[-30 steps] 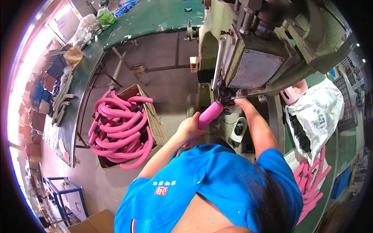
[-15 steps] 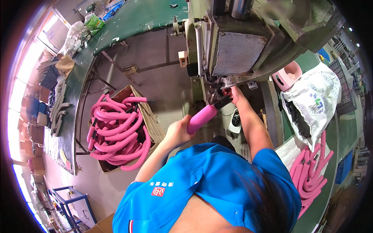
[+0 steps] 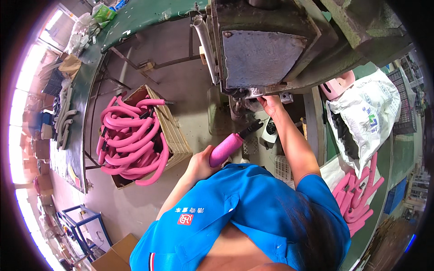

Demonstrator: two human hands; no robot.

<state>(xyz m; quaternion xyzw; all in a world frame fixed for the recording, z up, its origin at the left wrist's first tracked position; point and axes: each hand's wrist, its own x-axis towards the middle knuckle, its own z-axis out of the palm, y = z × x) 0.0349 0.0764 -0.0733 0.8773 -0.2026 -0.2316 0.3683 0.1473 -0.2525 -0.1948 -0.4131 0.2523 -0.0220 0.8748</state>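
My left hand (image 3: 201,163) is wrapped around a pink foam-covered tube (image 3: 226,150), low in front of my blue shirt. The tube's black forked end (image 3: 251,129) points up and to the right, apart from the machine. Just under the head of a heavy green-grey press (image 3: 262,58), my right hand (image 3: 272,107) reaches up beside the metal tooling (image 3: 249,93). Its fingers are curled together, and whatever they may hold is hidden or too small to make out.
A cardboard box (image 3: 178,135) heaped with pink foam-covered tubes (image 3: 133,140) stands on the floor at left. On the right-hand green bench lie a white sack (image 3: 368,113), a pink plastic part (image 3: 339,86) and more pink tubes (image 3: 357,198). Grey tubes (image 3: 66,119) lie on the left bench.
My left hand has drawn the pink tube down and left, so its black end has come away from the press tooling. My right hand has let go of that end and stays by the tooling.
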